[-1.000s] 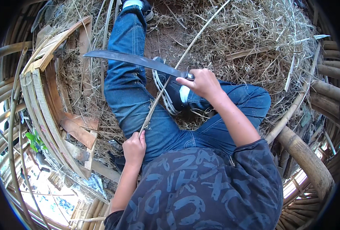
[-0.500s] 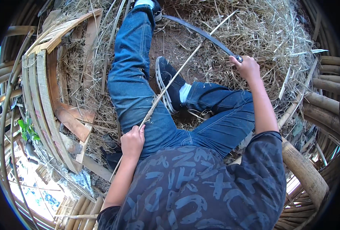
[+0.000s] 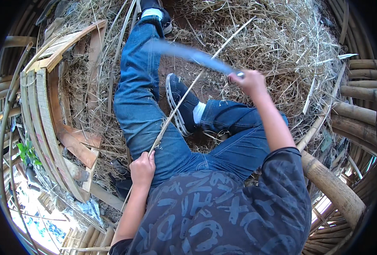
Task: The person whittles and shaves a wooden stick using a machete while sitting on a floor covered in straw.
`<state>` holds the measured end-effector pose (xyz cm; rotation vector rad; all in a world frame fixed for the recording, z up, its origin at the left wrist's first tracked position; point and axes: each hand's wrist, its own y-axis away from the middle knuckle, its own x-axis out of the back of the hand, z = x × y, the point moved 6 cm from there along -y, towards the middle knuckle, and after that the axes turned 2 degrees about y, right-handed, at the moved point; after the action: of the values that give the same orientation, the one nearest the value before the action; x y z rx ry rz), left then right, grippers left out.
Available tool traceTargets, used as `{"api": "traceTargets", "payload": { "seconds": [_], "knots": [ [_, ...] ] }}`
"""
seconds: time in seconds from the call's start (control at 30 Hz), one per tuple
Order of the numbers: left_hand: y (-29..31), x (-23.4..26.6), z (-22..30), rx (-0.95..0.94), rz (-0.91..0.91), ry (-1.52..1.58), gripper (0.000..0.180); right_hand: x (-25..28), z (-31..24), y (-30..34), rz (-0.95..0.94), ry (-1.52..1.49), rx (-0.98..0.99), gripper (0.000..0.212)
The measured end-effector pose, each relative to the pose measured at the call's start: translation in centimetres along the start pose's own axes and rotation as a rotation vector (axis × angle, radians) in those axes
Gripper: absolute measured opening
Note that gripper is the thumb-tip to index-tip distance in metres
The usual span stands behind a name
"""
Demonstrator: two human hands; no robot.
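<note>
My left hand [image 3: 142, 171] is closed round a long thin bamboo strip [image 3: 187, 94], just beside my left thigh. The strip slants across that thigh toward the upper right, and its lower end runs back under my left forearm. Frayed fibres hang from it a little beyond my fingers. My right hand [image 3: 252, 81] grips the dark handle of a long curved machete [image 3: 197, 56]. Smeared by motion, its blade points left, across the far part of the strip and toward my left shin. I cannot tell whether the blade touches the strip.
A wooden slatted crate [image 3: 39, 114] stands at the left. Dry shavings [image 3: 277, 38] cover the ground ahead and to the right. A thick bamboo pole [image 3: 331, 182] lies by my right elbow, with bamboo walls [image 3: 358, 114] beyond. My outstretched left leg [image 3: 137, 85] and bent right leg [image 3: 243, 127] lie under the work.
My right hand has moved left and slightly nearer, sweeping the machete toward my left leg. My left hand keeps hold of the bamboo strip. The whole view has shifted a little.
</note>
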<state>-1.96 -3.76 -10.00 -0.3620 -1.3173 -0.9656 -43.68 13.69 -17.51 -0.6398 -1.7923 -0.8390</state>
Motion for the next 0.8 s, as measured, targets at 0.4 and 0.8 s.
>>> {"api": "traceTargets", "payload": {
  "seconds": [0.4, 0.8],
  "knots": [
    [-0.3, 0.2, 0.1, -0.010, -0.007, -0.022, 0.033, 0.9, 0.7, 1.7, -0.138, -0.180, -0.258, 0.062],
    [-0.3, 0.2, 0.3, 0.002, 0.007, -0.011, 0.035, -0.7, 0.3, -0.1, -0.166, 0.031, -0.063, 0.081]
  ]
}}
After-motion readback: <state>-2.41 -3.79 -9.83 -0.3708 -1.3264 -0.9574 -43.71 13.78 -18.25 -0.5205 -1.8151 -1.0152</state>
